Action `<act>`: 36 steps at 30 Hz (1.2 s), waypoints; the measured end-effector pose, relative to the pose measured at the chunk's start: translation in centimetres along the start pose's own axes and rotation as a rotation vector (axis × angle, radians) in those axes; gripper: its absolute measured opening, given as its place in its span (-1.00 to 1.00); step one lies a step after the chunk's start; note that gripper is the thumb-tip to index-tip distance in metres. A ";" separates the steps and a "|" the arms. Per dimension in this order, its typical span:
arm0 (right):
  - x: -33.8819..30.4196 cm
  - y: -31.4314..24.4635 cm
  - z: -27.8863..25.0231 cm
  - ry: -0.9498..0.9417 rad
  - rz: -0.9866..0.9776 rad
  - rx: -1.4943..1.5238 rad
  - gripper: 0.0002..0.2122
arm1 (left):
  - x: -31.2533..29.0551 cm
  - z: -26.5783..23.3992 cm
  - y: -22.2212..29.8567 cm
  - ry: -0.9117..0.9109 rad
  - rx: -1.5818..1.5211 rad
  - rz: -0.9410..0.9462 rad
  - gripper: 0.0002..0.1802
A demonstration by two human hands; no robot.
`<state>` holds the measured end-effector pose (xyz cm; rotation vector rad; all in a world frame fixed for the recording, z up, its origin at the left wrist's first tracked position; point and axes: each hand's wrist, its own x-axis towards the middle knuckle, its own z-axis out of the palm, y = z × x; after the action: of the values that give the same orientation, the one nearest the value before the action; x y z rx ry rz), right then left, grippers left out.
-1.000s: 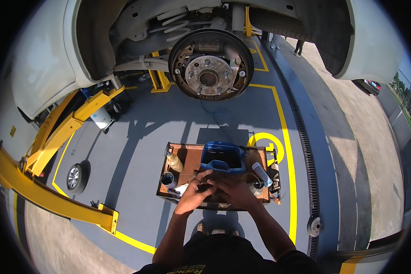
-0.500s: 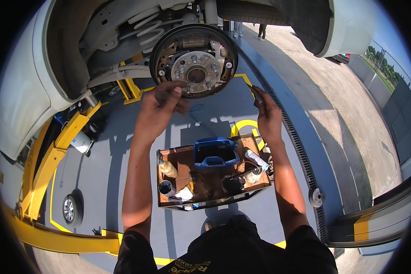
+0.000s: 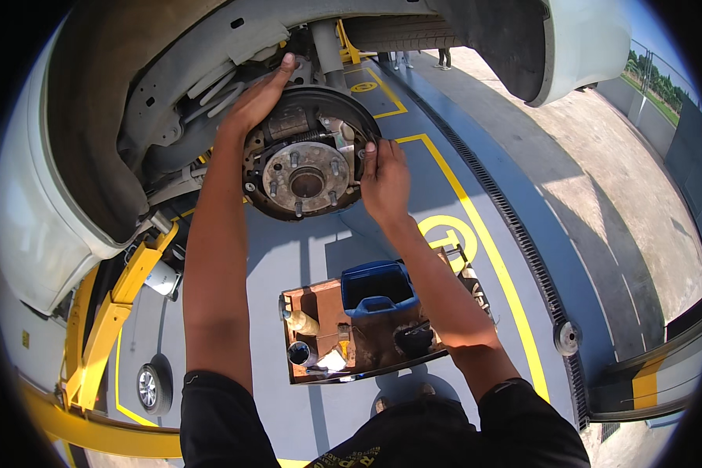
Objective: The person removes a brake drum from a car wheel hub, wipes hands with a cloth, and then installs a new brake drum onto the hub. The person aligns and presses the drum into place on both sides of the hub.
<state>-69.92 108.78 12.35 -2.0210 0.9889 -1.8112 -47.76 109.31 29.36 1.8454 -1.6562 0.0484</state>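
A drum brake assembly [image 3: 307,182] hangs under the raised vehicle with its drum off. Its round hub with studs and a spring faces me. My left hand [image 3: 256,101] reaches over the upper left rim of the dark backing plate [image 3: 339,98]. One digit is stretched upward; the other fingers are hidden. At the assembly's right edge is my right hand [image 3: 385,178], fingers curled in and thumb pressed against them beside the rim. What it pinches there, if anything, I cannot make out.
Below stands a tool tray [image 3: 320,296] with a blue cut-open jug [image 3: 378,290], a bottle [image 3: 301,322], a can [image 3: 302,354] and a brush [image 3: 344,337]. A coil spring [image 3: 225,100] sits behind the brake. A yellow lift arm [image 3: 109,327] and a wheel [image 3: 154,387] are at left.
My left hand has gone from the plate's lower edge up to its top left. My right hand, which held a thin dark piece away from the brake, has come left to the rim.
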 end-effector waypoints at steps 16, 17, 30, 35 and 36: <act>2.8 0.9 1.7 -0.034 -0.384 0.239 -0.66 | -0.9 -0.8 1.3 -0.061 -0.158 -0.075 0.31; 2.7 1.0 1.7 0.008 -0.340 0.303 -0.66 | -0.8 -0.9 1.2 -0.072 -0.168 -0.108 0.30; 3.1 1.9 1.1 -0.114 -0.352 0.467 -0.67 | 0.6 -0.3 -1.6 0.043 -0.087 -0.092 0.19; 1.9 2.0 -0.1 -0.091 -0.031 0.543 -0.68 | 0.5 0.6 -1.1 0.136 -0.096 0.007 0.26; 2.0 1.8 -0.2 -0.092 -0.092 0.546 -0.69 | 0.0 0.8 -0.7 0.152 -0.104 0.039 0.22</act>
<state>-70.67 106.20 12.88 -1.8005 0.3229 -1.7647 -47.42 108.92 28.39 1.6892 -1.5601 0.1135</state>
